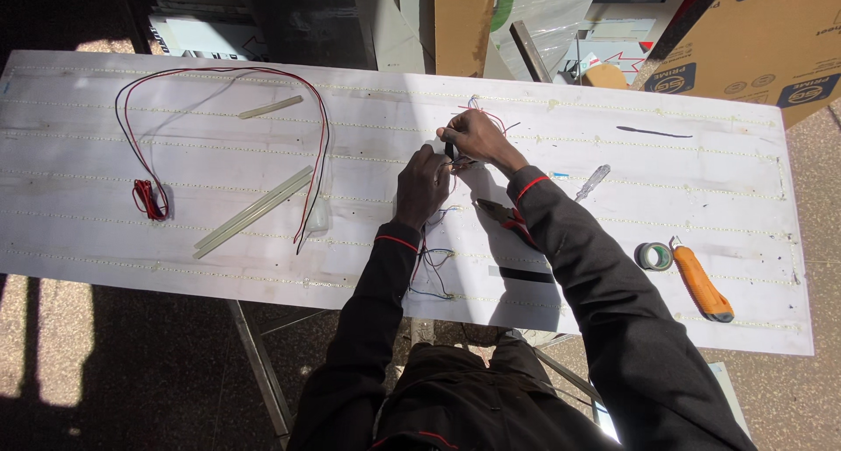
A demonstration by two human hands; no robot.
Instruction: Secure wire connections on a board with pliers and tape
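A large white panel [175,206] with rows of tiny light dots lies flat before me. My left hand [422,186] rests on it near the middle, fingers pinching thin wires [455,164]. Just above, my right hand [477,140] grips a small dark tool at the same wire joint. More thin red and dark wires [480,109] splay out beyond my right hand. Other loose wires [434,271] trail toward me below my left wrist. Red-handled pliers [504,216] lie partly under my right forearm.
A long red and black wire loop [219,70] lies at the left, with clear glue sticks [254,210] beside it. At the right lie a screwdriver [593,181], a tape roll [653,256], an orange utility knife [701,285] and a black strip [653,132]. Cardboard boxes [771,39] stand behind.
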